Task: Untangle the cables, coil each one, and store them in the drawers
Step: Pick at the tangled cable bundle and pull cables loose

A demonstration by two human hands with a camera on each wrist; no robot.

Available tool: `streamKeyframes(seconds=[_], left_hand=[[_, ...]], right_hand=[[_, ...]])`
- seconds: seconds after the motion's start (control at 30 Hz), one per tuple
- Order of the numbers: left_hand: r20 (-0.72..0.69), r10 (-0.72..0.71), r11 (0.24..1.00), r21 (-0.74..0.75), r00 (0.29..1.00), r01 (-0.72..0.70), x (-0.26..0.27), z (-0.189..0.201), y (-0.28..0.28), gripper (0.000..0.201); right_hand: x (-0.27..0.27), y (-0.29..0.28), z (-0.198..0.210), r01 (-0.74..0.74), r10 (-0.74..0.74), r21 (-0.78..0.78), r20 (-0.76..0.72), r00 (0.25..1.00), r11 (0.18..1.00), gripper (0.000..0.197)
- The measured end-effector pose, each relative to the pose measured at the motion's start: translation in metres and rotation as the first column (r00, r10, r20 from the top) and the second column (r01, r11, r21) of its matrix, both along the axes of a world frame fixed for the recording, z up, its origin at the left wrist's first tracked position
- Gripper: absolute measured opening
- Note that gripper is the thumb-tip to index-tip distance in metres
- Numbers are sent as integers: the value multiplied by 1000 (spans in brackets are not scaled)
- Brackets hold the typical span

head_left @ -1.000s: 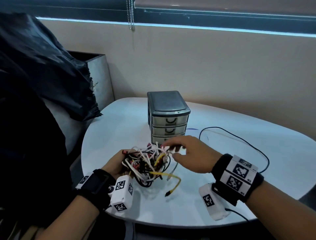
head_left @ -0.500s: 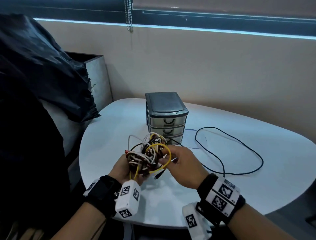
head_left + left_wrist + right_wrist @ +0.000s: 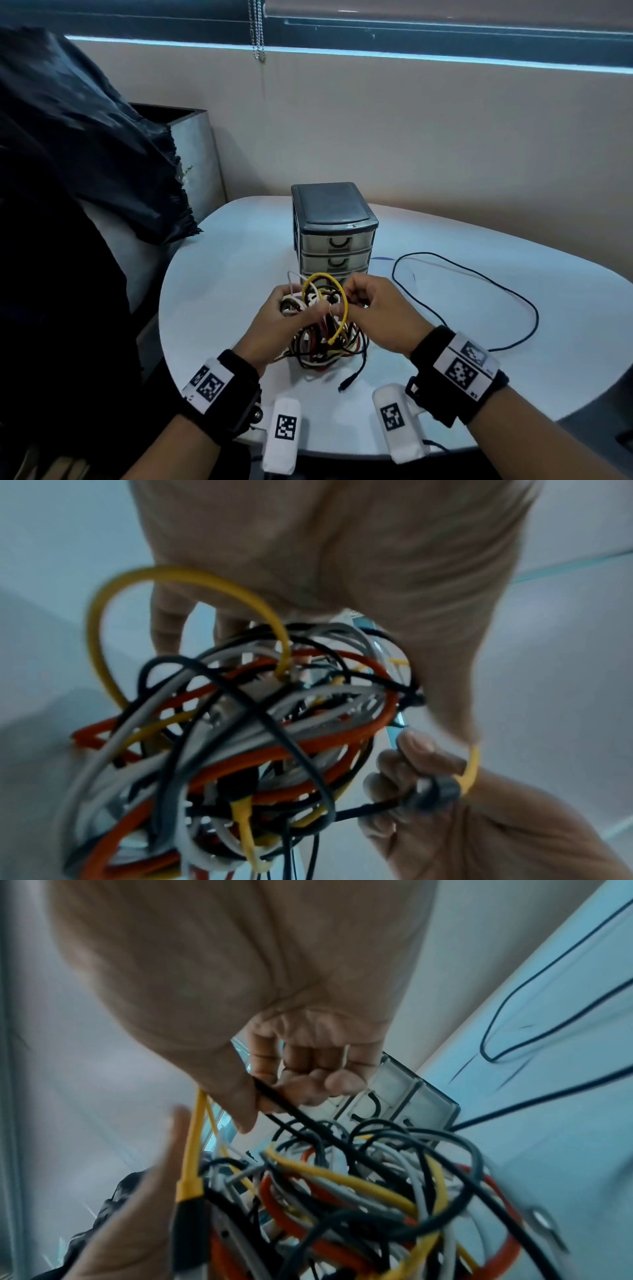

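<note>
A tangle of cables [image 3: 325, 337], yellow, red, white and black, is held just above the white table [image 3: 219, 284] in front of the drawer unit [image 3: 332, 226]. My left hand [image 3: 291, 308] grips the tangle from its left side, fingers curled into the bundle [image 3: 240, 723]. My right hand [image 3: 352, 301] is on the right side, where thumb and fingers pinch a black cable [image 3: 274, 1099]. A yellow cable [image 3: 325, 279] arches over the top between both hands. One black plug end [image 3: 346, 383] hangs down to the table.
The grey unit has three shut drawers facing me. A long black cable [image 3: 479, 284] lies in a loose loop on the table to the right. A dark bag [image 3: 85, 137] and a grey bin [image 3: 195, 154] stand at the left beyond the table edge.
The tangle has come up off the table and nearer to me. My right hand went from reaching over the pile to pinching a cable; the yellow loop now stands on top.
</note>
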State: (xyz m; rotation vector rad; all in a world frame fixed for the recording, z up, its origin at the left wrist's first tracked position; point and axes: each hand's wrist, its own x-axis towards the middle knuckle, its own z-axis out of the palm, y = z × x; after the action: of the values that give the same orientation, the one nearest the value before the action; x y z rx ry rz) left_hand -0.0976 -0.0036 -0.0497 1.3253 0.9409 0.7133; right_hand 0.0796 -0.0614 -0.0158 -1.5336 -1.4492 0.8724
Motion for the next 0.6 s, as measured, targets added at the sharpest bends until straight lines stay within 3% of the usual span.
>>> streamKeyframes(seconds=[0.1,0.2,0.3,0.37,0.4,0.47,0.5,0.6], left_hand=[[-87,26,997,71,996,-20,5,0,6,70],[-97,70,996,70,993,-64,8,-6,9,41],[-32,206,978,-27,978,-207,-1,-17,16,26],[-9,286,957,-47,958,-286,-7,-22,19,31],[-1,303,952,-32,953,-303,-9,-22,18,37],[-3,291,956,52,957,-290,-7,-18,11,44],[-16,270,957,113,963,-266,-5,-14,5,40],[-86,192,953,255,978,-165,3,2,-15,21]], right_hand=[[0,5,4,33,-33,15,-17,999,999,20],[8,5,9,240,-233,76,-86,969,968,21],[28,-10,12,451,-383,80,-409,828,889,16],[34,-27,10,424,-359,25,-490,795,905,7],[34,-35,7,385,-352,-3,-415,839,923,6],[29,-45,-1,306,-309,-44,-111,945,951,12],[23,-49,-2,281,-278,-53,51,959,958,15],[5,-55,6,255,-218,-25,442,870,967,26]])
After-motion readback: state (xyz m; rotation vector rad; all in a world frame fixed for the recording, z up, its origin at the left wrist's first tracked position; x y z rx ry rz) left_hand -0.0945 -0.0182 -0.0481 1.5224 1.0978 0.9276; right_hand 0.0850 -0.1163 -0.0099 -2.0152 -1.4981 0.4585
